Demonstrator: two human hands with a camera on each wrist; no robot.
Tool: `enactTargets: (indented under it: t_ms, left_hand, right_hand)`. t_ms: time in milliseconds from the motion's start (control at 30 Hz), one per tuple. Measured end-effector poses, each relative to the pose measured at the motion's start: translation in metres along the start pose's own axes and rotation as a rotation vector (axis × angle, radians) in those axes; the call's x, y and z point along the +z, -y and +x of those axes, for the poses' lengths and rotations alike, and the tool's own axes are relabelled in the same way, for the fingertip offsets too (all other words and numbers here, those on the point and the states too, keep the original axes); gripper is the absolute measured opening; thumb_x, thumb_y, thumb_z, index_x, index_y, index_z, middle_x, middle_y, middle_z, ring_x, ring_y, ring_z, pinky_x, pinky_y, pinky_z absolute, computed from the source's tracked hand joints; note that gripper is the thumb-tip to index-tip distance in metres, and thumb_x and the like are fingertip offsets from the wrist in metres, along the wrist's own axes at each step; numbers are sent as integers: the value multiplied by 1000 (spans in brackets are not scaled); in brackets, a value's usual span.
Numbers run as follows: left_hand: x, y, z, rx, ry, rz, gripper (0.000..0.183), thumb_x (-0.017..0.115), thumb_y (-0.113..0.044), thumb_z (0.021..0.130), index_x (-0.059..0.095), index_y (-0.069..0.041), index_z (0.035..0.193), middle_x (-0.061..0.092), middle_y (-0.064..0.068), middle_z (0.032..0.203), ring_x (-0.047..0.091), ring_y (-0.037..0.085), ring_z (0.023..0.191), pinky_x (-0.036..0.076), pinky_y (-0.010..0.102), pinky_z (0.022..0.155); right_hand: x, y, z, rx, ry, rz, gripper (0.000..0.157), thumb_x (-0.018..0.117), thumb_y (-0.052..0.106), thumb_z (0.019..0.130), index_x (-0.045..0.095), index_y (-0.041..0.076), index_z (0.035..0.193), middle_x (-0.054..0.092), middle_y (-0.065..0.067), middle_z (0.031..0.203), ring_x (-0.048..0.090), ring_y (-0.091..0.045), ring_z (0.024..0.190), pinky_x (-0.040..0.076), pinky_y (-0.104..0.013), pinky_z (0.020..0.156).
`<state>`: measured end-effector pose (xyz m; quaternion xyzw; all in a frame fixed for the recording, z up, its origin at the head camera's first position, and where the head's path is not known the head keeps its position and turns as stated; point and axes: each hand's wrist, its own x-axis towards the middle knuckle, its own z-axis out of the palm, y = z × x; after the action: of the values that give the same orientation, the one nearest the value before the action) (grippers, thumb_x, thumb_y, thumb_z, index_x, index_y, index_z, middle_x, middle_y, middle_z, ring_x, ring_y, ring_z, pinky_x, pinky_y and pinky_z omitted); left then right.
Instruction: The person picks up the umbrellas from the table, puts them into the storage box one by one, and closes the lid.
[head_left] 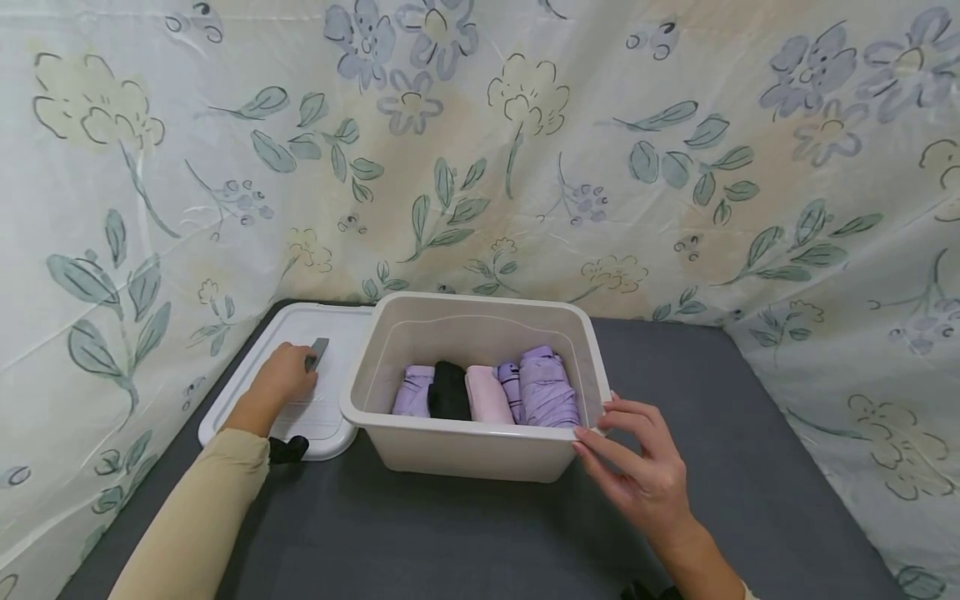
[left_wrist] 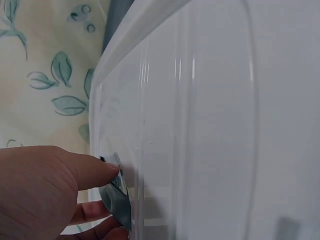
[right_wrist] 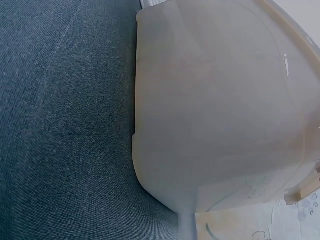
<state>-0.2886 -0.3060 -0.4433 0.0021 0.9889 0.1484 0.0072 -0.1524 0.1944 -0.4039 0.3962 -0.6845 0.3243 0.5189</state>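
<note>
A beige plastic storage box [head_left: 465,450] stands uncovered, with rolled clothes in it: lilac rolls [head_left: 550,387], a black one [head_left: 449,392] and a pink one [head_left: 487,394]. Left of it lies its white lid [head_left: 330,429], the near right part beside the box's rim. My left hand [head_left: 288,372] is over the lid, thumb and fingers pinching a flat grey handle [left_wrist: 117,200] at the lid's edge. At the box's front right corner my right hand [head_left: 647,467] holds the rim with its fingertips. The right wrist view shows the box's end wall [right_wrist: 220,110] but not the fingers.
A dark grey cloth-covered table [head_left: 450,542] lies under everything. Flower-printed curtains [head_left: 480,150] hang close behind and at both sides. A black strap [head_left: 288,450] shows by my left wrist.
</note>
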Motion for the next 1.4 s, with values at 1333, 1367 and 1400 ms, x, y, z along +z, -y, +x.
enactTargets:
  t_ms: [1333, 1367, 1400]
  left_hand:
    - [-29, 12, 9, -66, 85, -127, 42, 70, -19, 91, 70, 3, 126, 67, 29, 122, 61, 31, 91, 52, 33, 68]
    - [-29, 12, 9, -73, 89, -139, 42, 69, -20, 91, 69, 3, 127, 67, 29, 123, 61, 31, 91, 52, 32, 67]
    - [-30, 13, 8, -74, 89, -147, 42, 69, -20, 91, 69, 3, 127, 66, 30, 124, 61, 31, 91, 52, 31, 66]
  right_hand:
    - [1, 2, 4, 57, 15, -2, 30, 74, 30, 95, 82, 3, 85, 67, -20, 87, 59, -34, 93, 46, -26, 113]
    - [1, 2, 4, 59, 17, -3, 30, 74, 30, 95, 82, 3, 85, 67, -20, 88, 59, -34, 93, 46, -26, 113]
    - [1, 1, 3, 61, 20, -6, 30, 74, 31, 95, 82, 3, 85, 67, -20, 88, 60, -34, 94, 45, -26, 113]
